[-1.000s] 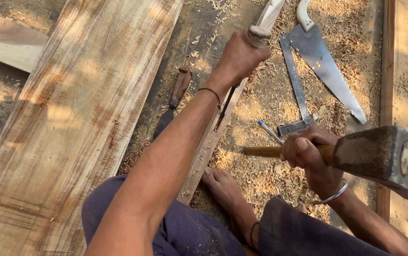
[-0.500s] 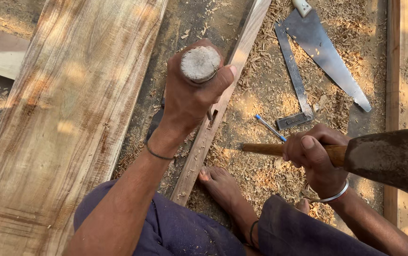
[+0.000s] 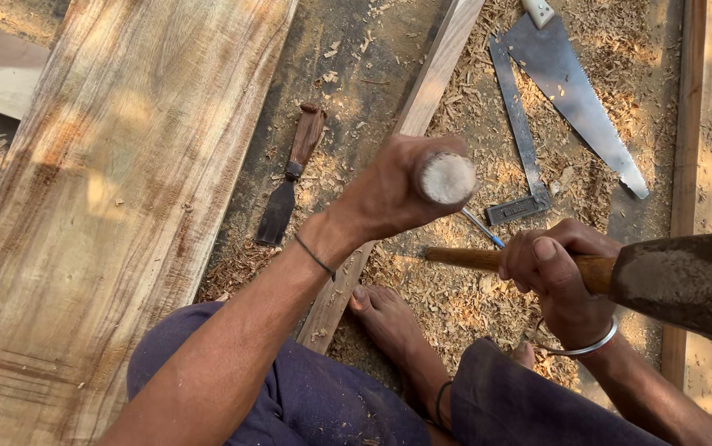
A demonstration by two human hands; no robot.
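Note:
My left hand (image 3: 389,194) is closed around a chisel handle (image 3: 447,177), whose round pale top end points up at the camera. It stands over a narrow wooden strip (image 3: 430,91) that runs diagonally across the ground. My right hand (image 3: 558,272) grips the wooden handle (image 3: 463,258) of a heavy hammer with a dark iron head (image 3: 686,285), held level to the right of the chisel. My bare foot (image 3: 389,318) rests against the strip.
A wide plank (image 3: 100,206) lies at the left. A second chisel (image 3: 290,177) lies on the dark ground beside it. A hand saw (image 3: 575,99), a metal square (image 3: 521,140) and a pen (image 3: 484,227) lie in sawdust. Another plank (image 3: 707,124) runs along the right.
My left hand drew back from the far end of the strip, brought the chisel upright and lowered it rightward toward the hammer. The hammer stayed almost still.

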